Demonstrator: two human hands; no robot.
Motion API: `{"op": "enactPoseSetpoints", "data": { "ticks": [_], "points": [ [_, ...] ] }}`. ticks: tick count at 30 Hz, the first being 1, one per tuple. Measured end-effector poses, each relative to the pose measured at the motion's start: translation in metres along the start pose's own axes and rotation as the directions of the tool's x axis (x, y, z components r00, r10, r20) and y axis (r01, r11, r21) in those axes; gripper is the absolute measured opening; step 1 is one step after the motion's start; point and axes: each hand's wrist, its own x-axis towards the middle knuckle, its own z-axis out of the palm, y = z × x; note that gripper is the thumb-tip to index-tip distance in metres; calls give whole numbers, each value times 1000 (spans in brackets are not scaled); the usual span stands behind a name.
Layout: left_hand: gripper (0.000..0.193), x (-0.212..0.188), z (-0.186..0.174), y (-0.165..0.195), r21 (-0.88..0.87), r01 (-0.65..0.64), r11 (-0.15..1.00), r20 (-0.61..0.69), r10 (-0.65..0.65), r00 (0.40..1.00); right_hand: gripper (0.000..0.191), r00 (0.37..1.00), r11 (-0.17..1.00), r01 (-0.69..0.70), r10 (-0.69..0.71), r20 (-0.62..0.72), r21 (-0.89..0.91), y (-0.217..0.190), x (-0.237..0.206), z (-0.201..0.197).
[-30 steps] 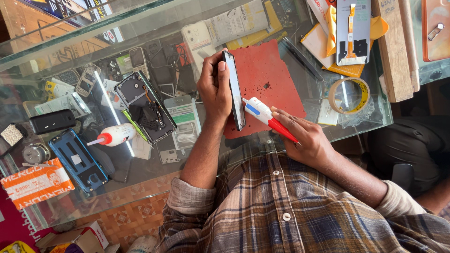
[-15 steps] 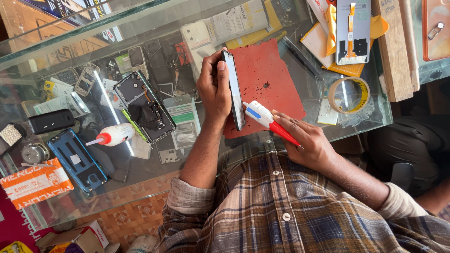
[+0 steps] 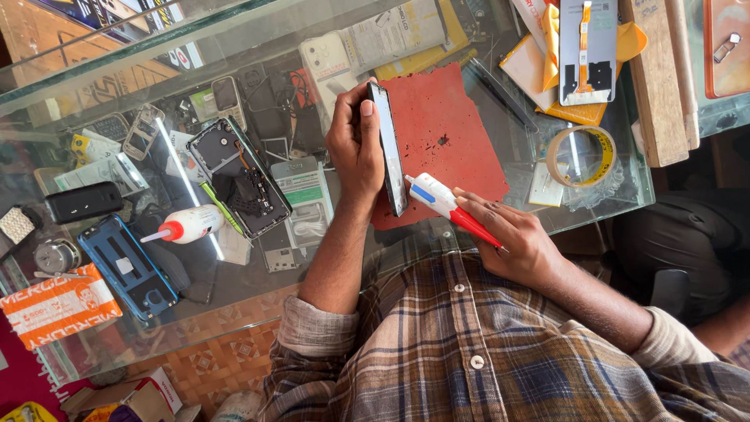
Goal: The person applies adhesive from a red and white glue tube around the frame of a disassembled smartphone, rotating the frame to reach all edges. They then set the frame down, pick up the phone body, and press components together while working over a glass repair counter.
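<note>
nearest the plaid shirt (image 3: 469, 352), the right hand (image 3: 519, 242) is closed around a white and red glue tube (image 3: 449, 207), pinched between thumb and fingers, its white nozzle end aimed up and left. just beyond, the left hand (image 3: 355, 144) grips a dark phone (image 3: 388, 148) on edge, thumb along one long side and fingers wrapped behind. the phone's long axis runs away from the body, slightly tilted, and its near end sits just beside the tube's tip; whether the tip touches the edge cannot be told. the phone lies left of and beyond the right hand, so the tube hand is the nearer one to its lower corner. both are held over a red mat (image 3: 445, 133) on the glass counter (image 3: 594, 207). farther left lie an opened phone body (image 3: 238, 176) and a second glue bottle (image 3: 187, 225); a tape roll (image 3: 580, 155) sits to the right. compared with half a second ago, the hands, phone and tube keep almost the same pose, with no clear shift.
</note>
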Motion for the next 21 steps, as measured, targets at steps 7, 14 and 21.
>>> {"op": "enactPoseSetpoints", "data": {
  "ticks": [7, 14, 21],
  "points": [
    [31, 0, 0, 0, 14, -4, 1000, -3, 4, 1000, 60, 1000, 1000, 13, -13, 2, 7, 0, -3, -1],
    [30, 0, -1, -1, 43, -8, 999, -5, 8, 1000, 58, 1000, 999, 6, -6, 4, 51, -1, -6, -3],
    [31, 0, 0, -3, 2, -12, 1000, 2, 12, 1000, 61, 1000, 999, 4, -5, 18, 41, -2, -8, -5]
  ]
}}
